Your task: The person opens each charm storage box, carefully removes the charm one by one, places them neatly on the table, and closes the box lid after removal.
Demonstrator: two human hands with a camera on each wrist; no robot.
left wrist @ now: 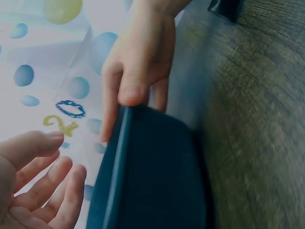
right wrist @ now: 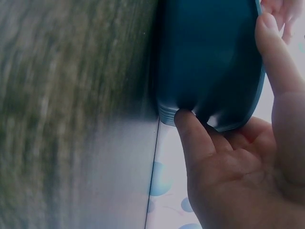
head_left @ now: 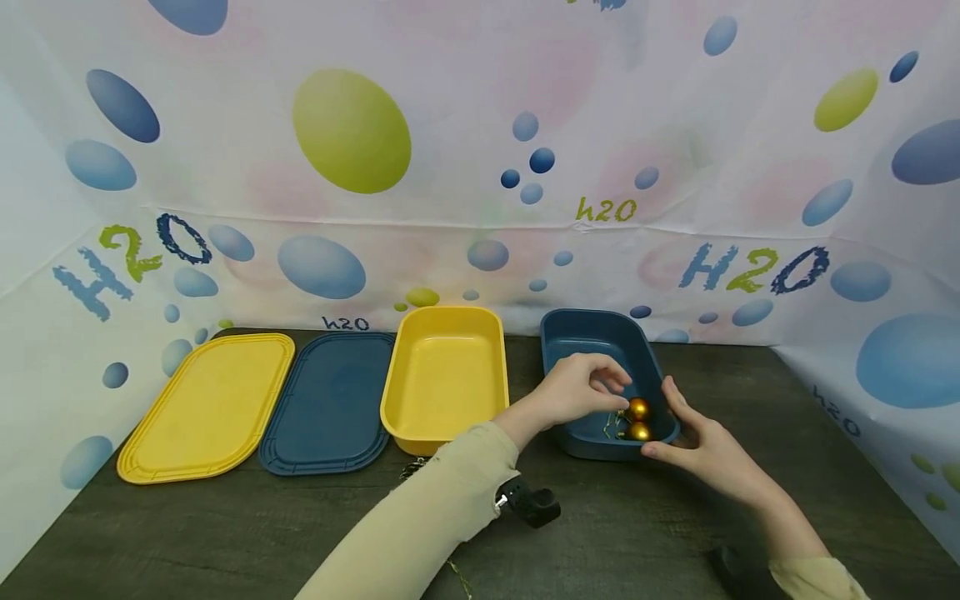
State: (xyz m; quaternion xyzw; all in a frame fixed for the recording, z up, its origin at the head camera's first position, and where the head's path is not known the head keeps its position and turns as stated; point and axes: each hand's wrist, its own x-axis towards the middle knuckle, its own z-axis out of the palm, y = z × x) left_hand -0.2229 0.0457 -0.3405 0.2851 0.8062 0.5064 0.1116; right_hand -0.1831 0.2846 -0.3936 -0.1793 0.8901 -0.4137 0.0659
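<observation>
From where I stand, the grip of the left hand [head_left: 581, 387] hangs over the blue box [head_left: 588, 450], thumb and fingers apart with nothing between them. Just off its fingertips, toward the box's near right corner, lie two gold balls [head_left: 638, 409], set one behind the other; whether a fingertip touches the farther one, I can't tell. Their thin gold strings [head_left: 613, 425] trail leftward, beneath that hand. The box's long axis runs front to back. The right hand [head_left: 708, 454] has its grip clamped on that same near right corner, from outside, so the wall stands between it and the balls; the left is the nearer with a free reach.

Farther out, the left sleeve [head_left: 420, 517] slants in over the surface [head_left: 615, 542], across the yellow box's [head_left: 420, 443] near right corner. Beyond that, toward the surface's left edge, come the blue lid [head_left: 330, 400] and the yellow lid [head_left: 210, 408].
</observation>
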